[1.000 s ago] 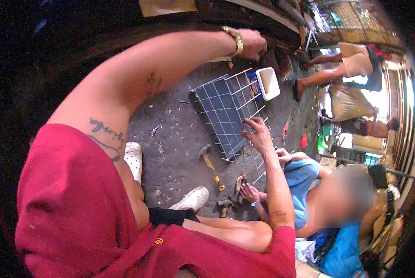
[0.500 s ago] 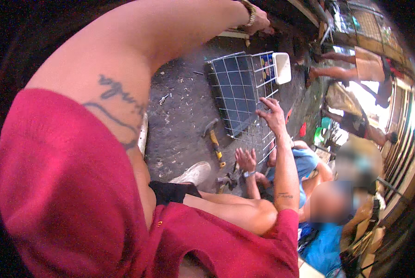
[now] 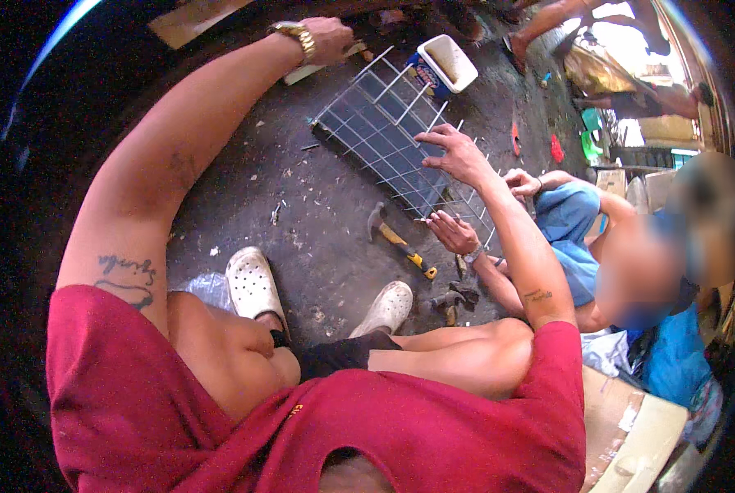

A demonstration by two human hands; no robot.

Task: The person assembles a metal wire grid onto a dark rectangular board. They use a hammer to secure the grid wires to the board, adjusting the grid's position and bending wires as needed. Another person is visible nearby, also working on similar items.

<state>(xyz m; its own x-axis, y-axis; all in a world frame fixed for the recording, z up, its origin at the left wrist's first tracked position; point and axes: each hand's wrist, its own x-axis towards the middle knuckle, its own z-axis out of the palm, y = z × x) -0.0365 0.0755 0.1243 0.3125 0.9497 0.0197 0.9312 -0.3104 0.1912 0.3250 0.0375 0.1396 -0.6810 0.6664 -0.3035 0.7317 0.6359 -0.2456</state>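
Note:
A wire grid rack (image 3: 376, 144) with a dark flat panel stands on the ground ahead of me. My right hand (image 3: 458, 156) is over its right part, thumb and fingers apart; whether they touch the wires is unclear. My left hand (image 3: 330, 39) is stretched to the far left, with a gold watch at the wrist. Its fingers are curled, and what they hold, if anything, is lost in the dark. A co-worker's flat hand (image 3: 454, 233) is at the rack's near edge, and their other hand (image 3: 522, 182) is farther right.
A claw hammer (image 3: 402, 240) with a yellow-black handle lies before my white clogs (image 3: 252, 283). Another tool (image 3: 450, 302) lies near my right knee. A white-rimmed blue tub (image 3: 448, 66) sits behind the rack. The co-worker crouches at right near cardboard (image 3: 622, 423); others stand beyond.
My view has swung, so both clogs now show. My left hand appears farther left, and my right hand stays over the rack. The co-worker's flat hand now appears closer to the rack.

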